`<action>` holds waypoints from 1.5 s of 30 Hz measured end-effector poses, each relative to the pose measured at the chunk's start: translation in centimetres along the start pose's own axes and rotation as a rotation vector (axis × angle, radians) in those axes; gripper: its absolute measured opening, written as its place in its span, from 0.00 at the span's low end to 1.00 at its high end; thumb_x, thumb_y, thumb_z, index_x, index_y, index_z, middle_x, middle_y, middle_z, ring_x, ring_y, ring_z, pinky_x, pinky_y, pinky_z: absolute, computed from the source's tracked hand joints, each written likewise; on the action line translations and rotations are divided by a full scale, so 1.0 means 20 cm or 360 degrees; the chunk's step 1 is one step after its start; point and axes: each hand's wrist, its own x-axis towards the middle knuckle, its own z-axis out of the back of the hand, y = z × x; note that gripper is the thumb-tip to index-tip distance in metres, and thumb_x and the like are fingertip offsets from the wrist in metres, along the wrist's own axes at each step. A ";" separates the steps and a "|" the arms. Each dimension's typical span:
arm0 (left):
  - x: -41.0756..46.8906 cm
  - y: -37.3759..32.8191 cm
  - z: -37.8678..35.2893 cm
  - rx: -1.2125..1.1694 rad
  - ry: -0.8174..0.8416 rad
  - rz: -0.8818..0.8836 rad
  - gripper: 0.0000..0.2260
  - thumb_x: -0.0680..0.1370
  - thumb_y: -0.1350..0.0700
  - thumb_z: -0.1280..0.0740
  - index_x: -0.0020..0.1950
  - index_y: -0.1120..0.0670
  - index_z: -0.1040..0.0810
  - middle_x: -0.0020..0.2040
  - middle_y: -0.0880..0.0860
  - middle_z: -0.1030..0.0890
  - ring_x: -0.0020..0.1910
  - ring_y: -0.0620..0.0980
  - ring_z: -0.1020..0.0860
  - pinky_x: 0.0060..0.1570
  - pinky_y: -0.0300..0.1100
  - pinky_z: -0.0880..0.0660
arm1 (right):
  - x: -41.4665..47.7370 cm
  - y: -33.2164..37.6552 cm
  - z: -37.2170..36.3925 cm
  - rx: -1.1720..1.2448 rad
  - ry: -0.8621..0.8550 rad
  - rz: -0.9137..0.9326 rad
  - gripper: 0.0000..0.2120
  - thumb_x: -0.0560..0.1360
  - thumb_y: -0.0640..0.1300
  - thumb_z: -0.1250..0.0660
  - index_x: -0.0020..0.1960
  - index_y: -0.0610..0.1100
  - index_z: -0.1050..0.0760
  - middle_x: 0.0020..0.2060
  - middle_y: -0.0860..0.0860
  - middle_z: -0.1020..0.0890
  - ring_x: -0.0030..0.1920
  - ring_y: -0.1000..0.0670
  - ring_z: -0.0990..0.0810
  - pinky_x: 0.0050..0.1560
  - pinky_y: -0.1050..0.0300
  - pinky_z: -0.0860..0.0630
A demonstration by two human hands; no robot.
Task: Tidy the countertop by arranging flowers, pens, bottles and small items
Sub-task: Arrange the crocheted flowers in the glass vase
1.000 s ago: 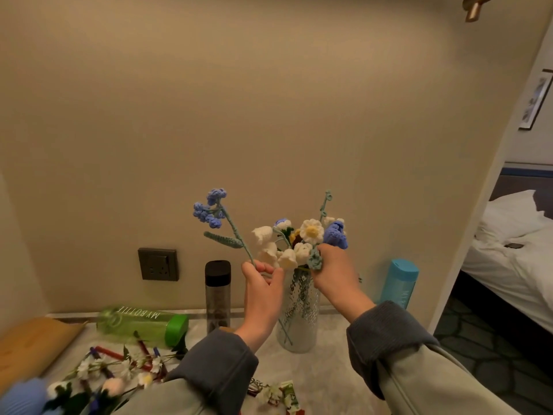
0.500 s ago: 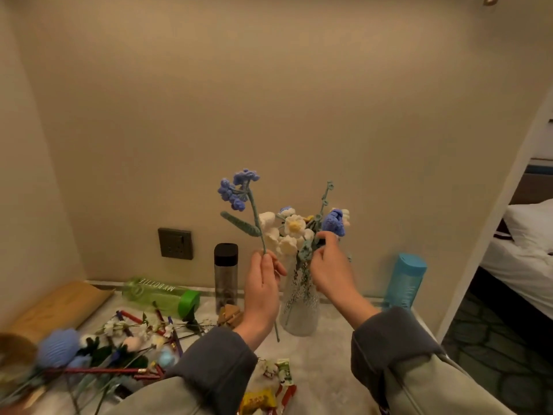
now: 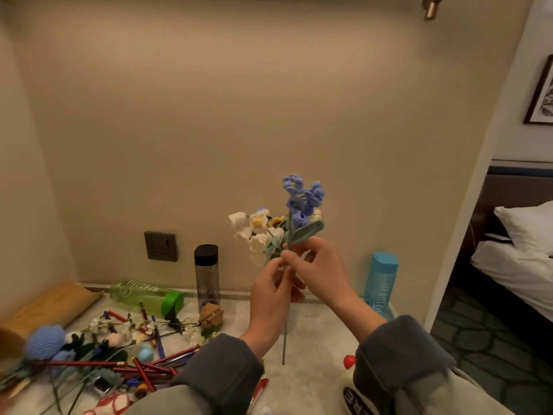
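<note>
A blue crocheted flower sprig (image 3: 302, 199) stands upright in front of me, its thin stem hanging down to about the counter. My left hand (image 3: 273, 292) pinches the stem from below and my right hand (image 3: 318, 266) pinches it just above. Behind the hands is a bouquet of white, yellow and blue crocheted flowers (image 3: 257, 230); its vase is hidden by my hands. Loose flowers (image 3: 45, 342) and red pens (image 3: 143, 368) lie scattered on the marble countertop (image 3: 317, 348) at lower left.
A green bottle (image 3: 143, 293) lies on its side by the back wall. A dark bottle (image 3: 206, 277) and a turquoise bottle (image 3: 381, 283) stand upright. A small wooden object (image 3: 211, 316), a wall socket (image 3: 160, 246), a brown paper bag (image 3: 51, 304) and a bed (image 3: 520, 262) at right are in view.
The blue sprig has moved right, from left of the bouquet to in front of it. My right hand left the bouquet and took the sprig's stem beside my left hand.
</note>
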 end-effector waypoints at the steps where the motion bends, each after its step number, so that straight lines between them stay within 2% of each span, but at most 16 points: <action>1: -0.01 0.00 -0.02 -0.0003 0.0041 0.0008 0.06 0.81 0.56 0.37 0.53 0.51 0.20 0.38 0.54 0.17 0.35 0.53 0.18 0.33 0.39 0.23 | 0.00 -0.01 0.02 -0.0002 -0.0024 -0.0030 0.05 0.71 0.52 0.28 0.40 0.52 0.19 0.35 0.57 0.17 0.33 0.61 0.23 0.35 0.65 0.29; 4: -0.01 0.00 -0.09 0.0029 0.0167 0.0041 0.08 0.80 0.52 0.36 0.54 0.51 0.19 0.39 0.54 0.15 0.38 0.53 0.17 0.36 0.39 0.22 | 0.00 -0.05 0.12 0.0029 -0.0059 -0.0126 0.07 0.74 0.51 0.30 0.39 0.51 0.19 0.34 0.55 0.16 0.36 0.58 0.19 0.41 0.53 0.22; 7: 0.01 0.04 -0.14 0.0151 0.0160 0.0175 0.08 0.80 0.48 0.37 0.53 0.46 0.19 0.41 0.50 0.15 0.42 0.48 0.16 0.41 0.42 0.20 | 0.02 -0.11 0.21 0.0033 -0.0147 -0.0161 0.09 0.75 0.51 0.31 0.36 0.53 0.22 0.33 0.56 0.16 0.35 0.57 0.18 0.42 0.52 0.20; 9: 0.04 0.09 -0.15 0.0257 0.0108 0.0303 0.06 0.81 0.50 0.38 0.52 0.45 0.21 0.44 0.50 0.16 0.47 0.48 0.18 0.48 0.45 0.22 | 0.03 -0.15 0.25 0.0056 -0.0172 -0.0198 0.08 0.76 0.50 0.32 0.38 0.51 0.22 0.34 0.54 0.16 0.34 0.56 0.17 0.40 0.48 0.19; 10: 0.05 0.11 -0.15 0.0332 0.0095 0.0355 0.07 0.80 0.52 0.37 0.56 0.47 0.22 0.48 0.50 0.17 0.49 0.48 0.20 0.52 0.45 0.24 | 0.04 -0.16 0.26 0.0082 -0.0181 -0.0215 0.07 0.76 0.50 0.32 0.40 0.50 0.23 0.34 0.53 0.16 0.34 0.55 0.17 0.39 0.47 0.19; 13: 0.10 0.19 -0.15 0.0549 0.0107 0.0513 0.20 0.79 0.55 0.34 0.70 0.54 0.33 0.64 0.52 0.25 0.59 0.47 0.26 0.60 0.43 0.29 | 0.07 -0.22 0.26 0.0104 -0.0186 -0.0251 0.05 0.76 0.48 0.32 0.43 0.49 0.24 0.36 0.50 0.16 0.36 0.51 0.16 0.39 0.44 0.19; 16: 0.15 0.23 -0.15 0.0632 0.0080 0.0602 0.35 0.76 0.54 0.31 0.77 0.54 0.47 0.74 0.54 0.38 0.72 0.53 0.36 0.69 0.48 0.36 | 0.11 -0.25 0.24 0.0105 -0.0154 -0.0291 0.06 0.77 0.48 0.33 0.44 0.47 0.23 0.38 0.49 0.17 0.38 0.50 0.16 0.41 0.41 0.19; 21: 0.25 0.26 -0.18 0.0791 -0.0154 0.0488 0.52 0.68 0.52 0.23 0.77 0.49 0.60 0.75 0.51 0.52 0.75 0.55 0.48 0.74 0.51 0.44 | 0.20 -0.28 0.21 0.0143 -0.0144 -0.0319 0.07 0.77 0.48 0.33 0.44 0.46 0.22 0.38 0.48 0.16 0.40 0.48 0.16 0.43 0.39 0.20; 24: 0.32 0.26 -0.21 0.0889 -0.0299 0.0496 0.55 0.66 0.46 0.22 0.76 0.54 0.61 0.75 0.54 0.55 0.76 0.56 0.50 0.75 0.49 0.45 | 0.26 -0.28 0.20 0.0185 -0.0163 -0.0282 0.06 0.77 0.47 0.33 0.41 0.50 0.23 0.38 0.48 0.16 0.41 0.47 0.16 0.43 0.37 0.20; 27: 0.37 0.26 -0.23 0.0901 -0.0396 0.0523 0.56 0.66 0.41 0.23 0.77 0.57 0.60 0.75 0.58 0.55 0.76 0.57 0.52 0.75 0.50 0.47 | 0.30 -0.27 0.20 0.0253 -0.0229 -0.0243 0.05 0.77 0.46 0.33 0.42 0.48 0.22 0.38 0.49 0.16 0.41 0.49 0.16 0.44 0.37 0.20; 30: 0.43 0.27 -0.22 0.0925 -0.0509 0.0369 0.53 0.68 0.40 0.26 0.78 0.55 0.59 0.75 0.57 0.55 0.76 0.56 0.52 0.75 0.51 0.46 | 0.35 -0.25 0.22 0.0301 -0.0403 -0.0100 0.07 0.77 0.45 0.33 0.42 0.44 0.21 0.36 0.48 0.16 0.40 0.47 0.17 0.42 0.36 0.21; 34: 0.51 0.26 -0.17 0.0707 -0.0650 0.0372 0.41 0.72 0.42 0.29 0.76 0.52 0.48 0.73 0.54 0.47 0.74 0.55 0.45 0.72 0.51 0.40 | 0.41 -0.18 0.22 0.0351 -0.0584 0.0052 0.11 0.78 0.45 0.34 0.37 0.52 0.23 0.35 0.47 0.16 0.39 0.46 0.17 0.39 0.35 0.22; 37: 0.55 0.23 -0.13 0.0682 -0.0607 0.0423 0.34 0.77 0.42 0.34 0.76 0.52 0.45 0.72 0.54 0.44 0.73 0.54 0.42 0.70 0.46 0.41 | 0.45 -0.13 0.19 0.0423 -0.0686 0.0115 0.10 0.78 0.45 0.33 0.38 0.54 0.24 0.36 0.48 0.16 0.40 0.47 0.16 0.40 0.37 0.21; 41: 0.60 0.20 -0.07 0.0656 -0.0547 0.0445 0.33 0.79 0.42 0.37 0.77 0.54 0.46 0.72 0.54 0.45 0.73 0.57 0.39 0.71 0.47 0.42 | 0.47 -0.09 0.15 0.0443 -0.0731 0.0224 0.05 0.78 0.46 0.33 0.44 0.49 0.21 0.38 0.49 0.16 0.41 0.47 0.17 0.40 0.38 0.20; 45: 0.61 0.18 -0.05 0.0594 -0.0529 0.0442 0.35 0.79 0.43 0.36 0.78 0.55 0.48 0.72 0.55 0.45 0.73 0.59 0.38 0.70 0.49 0.40 | 0.48 -0.09 0.11 0.0382 -0.0721 0.0322 0.08 0.78 0.45 0.33 0.49 0.41 0.19 0.39 0.48 0.17 0.41 0.47 0.17 0.39 0.39 0.20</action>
